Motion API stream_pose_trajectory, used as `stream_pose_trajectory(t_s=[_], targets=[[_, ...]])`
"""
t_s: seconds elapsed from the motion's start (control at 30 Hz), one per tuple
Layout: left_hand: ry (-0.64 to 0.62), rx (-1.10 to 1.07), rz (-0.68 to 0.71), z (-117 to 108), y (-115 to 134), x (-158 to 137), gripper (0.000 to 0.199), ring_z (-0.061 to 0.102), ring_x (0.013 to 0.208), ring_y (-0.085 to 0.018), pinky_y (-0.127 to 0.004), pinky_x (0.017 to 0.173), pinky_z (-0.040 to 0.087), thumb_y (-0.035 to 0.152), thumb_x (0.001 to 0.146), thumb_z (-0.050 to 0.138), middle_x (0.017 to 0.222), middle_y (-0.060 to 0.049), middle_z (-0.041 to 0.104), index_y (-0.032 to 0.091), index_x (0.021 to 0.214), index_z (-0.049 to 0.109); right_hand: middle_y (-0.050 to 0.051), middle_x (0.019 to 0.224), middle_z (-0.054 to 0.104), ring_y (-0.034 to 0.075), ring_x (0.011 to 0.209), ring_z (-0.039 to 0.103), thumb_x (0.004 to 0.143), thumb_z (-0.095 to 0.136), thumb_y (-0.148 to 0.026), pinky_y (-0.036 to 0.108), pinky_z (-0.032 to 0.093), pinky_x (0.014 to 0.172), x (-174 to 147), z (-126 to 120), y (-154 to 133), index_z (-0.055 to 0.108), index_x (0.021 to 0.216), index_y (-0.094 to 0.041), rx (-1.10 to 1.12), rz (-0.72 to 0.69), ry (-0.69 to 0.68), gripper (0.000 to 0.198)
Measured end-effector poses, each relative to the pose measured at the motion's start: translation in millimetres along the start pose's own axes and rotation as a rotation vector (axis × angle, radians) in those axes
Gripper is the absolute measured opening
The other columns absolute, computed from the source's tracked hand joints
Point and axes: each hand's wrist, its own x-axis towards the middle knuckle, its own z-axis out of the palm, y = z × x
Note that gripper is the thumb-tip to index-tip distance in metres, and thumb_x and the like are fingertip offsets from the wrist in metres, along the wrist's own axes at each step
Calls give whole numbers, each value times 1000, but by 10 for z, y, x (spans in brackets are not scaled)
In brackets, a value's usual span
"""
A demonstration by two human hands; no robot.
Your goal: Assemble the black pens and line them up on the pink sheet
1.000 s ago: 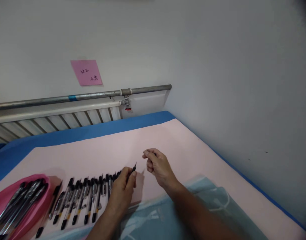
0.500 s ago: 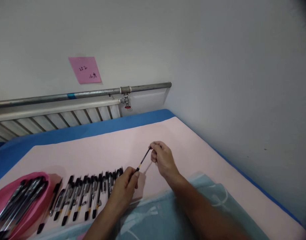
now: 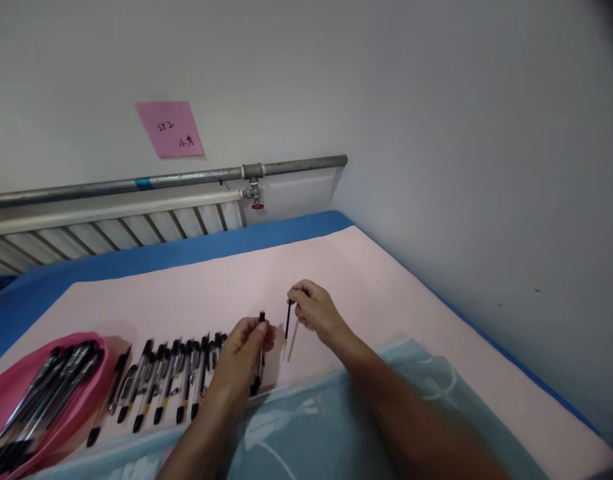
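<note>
In front of me, my left hand is closed around a pen barrel with a black upper end; it stands nearly upright, partly hidden by the fingers. To its right, my right hand pinches a thin pen refill by its top. The dark refill hangs downward, yellowish near its lower end, apart from the barrel. Left of my left hand, several clear pens with black ends lie side by side in a row.
A pink basin with more pens in it stands at the left. Pale pink paper covers the blue surface. Light-blue cloth lies along the near edge. A radiator and wall are behind, another wall at right.
The refill's lower end has come away from the barrel, and the refill now hangs more upright. My left hand has tipped the barrel towards vertical. My right hand has moved slightly left.
</note>
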Motion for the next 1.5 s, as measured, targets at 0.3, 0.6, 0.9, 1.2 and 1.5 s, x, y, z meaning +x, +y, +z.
stream_pose_trajectory(t_s=[0.3, 0.6, 0.9, 1.2, 1.5], targets=[[83, -153, 15, 27, -14, 11, 30, 60, 83, -15, -34, 85, 43, 37, 63, 68, 85, -3, 63, 16, 84, 61, -5, 50, 45, 8, 44, 39, 69, 48, -26, 21, 29, 44, 13, -21, 52, 50, 63, -19, -193, -124, 34, 9], [136, 130, -11, -38, -27, 20, 39, 58, 89, -17, -31, 85, 41, 35, 63, 66, 95, -7, 66, 15, 96, 62, -3, 60, 54, 11, 60, 49, 69, 48, -19, 22, 36, 57, -1, 113, 113, 53, 62, -18, -515, -158, -23, 9], [81, 534, 122, -105, 36, -27, 24, 55, 63, -14, -25, 60, 41, 39, 70, 56, 68, -1, 62, 18, 80, 63, -1, 52, 54, 12, 53, 49, 69, 51, -17, 23, 34, 52, 161, -52, 224, 54, 60, -19, -679, -37, 26, 10], [145, 558, 167, -284, 58, 83, 26, 58, 69, -15, -25, 63, 44, 39, 71, 54, 76, -3, 65, 18, 84, 62, -2, 52, 56, 10, 45, 52, 73, 48, -13, 20, 37, 47, 92, 110, 187, 51, 65, -18, -531, -24, -60, 10], [154, 536, 128, -346, 107, 97, 27, 58, 68, -15, -25, 63, 44, 41, 70, 56, 77, -2, 65, 19, 84, 62, -1, 58, 62, 10, 45, 52, 73, 53, -18, 21, 36, 50, 74, 136, 301, 57, 67, -18, -578, -27, -180, 7]])
